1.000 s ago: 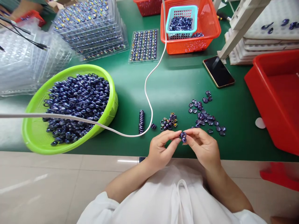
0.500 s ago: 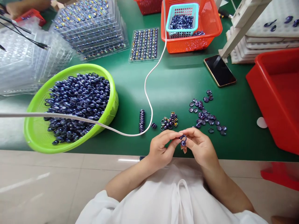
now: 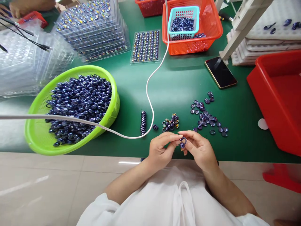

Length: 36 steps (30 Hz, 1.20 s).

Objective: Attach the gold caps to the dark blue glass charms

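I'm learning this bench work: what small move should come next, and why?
Perhaps turn the dark ring slightly: the left hand and right hand both pinch it; its round end shows, but their grip hides part of it, so turning might reveal the rest.

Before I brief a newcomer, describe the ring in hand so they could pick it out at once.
At the green table, find the person's left hand and right hand. Between them is a shiny dark ring, round bead nearest the person. Unlike pieces in the lime basket, this one is held.
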Available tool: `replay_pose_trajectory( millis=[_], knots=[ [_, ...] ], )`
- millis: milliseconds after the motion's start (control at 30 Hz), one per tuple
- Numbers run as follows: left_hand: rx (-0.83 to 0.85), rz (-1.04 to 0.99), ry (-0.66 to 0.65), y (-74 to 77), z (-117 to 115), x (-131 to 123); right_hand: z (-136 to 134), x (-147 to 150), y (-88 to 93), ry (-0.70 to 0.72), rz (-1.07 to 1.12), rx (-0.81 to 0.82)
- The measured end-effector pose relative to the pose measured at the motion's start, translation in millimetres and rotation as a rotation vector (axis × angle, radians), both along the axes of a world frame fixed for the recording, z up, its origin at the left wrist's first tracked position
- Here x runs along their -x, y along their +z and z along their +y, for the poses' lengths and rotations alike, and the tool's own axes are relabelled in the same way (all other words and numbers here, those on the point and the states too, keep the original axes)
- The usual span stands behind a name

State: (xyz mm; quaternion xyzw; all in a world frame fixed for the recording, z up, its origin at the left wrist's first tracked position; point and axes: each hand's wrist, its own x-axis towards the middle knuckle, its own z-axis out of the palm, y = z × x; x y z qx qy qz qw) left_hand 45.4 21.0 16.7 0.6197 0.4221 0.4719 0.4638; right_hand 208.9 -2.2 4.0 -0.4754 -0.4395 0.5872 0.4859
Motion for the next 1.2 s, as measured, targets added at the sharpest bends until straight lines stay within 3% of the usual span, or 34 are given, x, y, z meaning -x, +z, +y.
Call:
replay_pose_trajectory(
  millis=[300,533,867,1033,1200],
  knots=[
    [0.181,-0.095,-0.003,3.6,1,2,-6,-9,3.9,0.022,-0.185,-0.229],
    [0.252,-0.044,-0.076,10.4,0,5,-2,-11,8.6,-0.059,-0.544,-0.536],
    [0.161,0.141,-0.129,18.2,0,6,2,-14,4.4,-0.01,-0.812,-0.707],
    [0.455,-0.041,-0.089,18.1,0,2,0,-13,5.2,-0.094,-0.929,-0.812],
    [0.814,-0.32,-0.157,12.0,7,1,0,-9,7.9,-0.094,-0.816,-0.767]
  ],
)
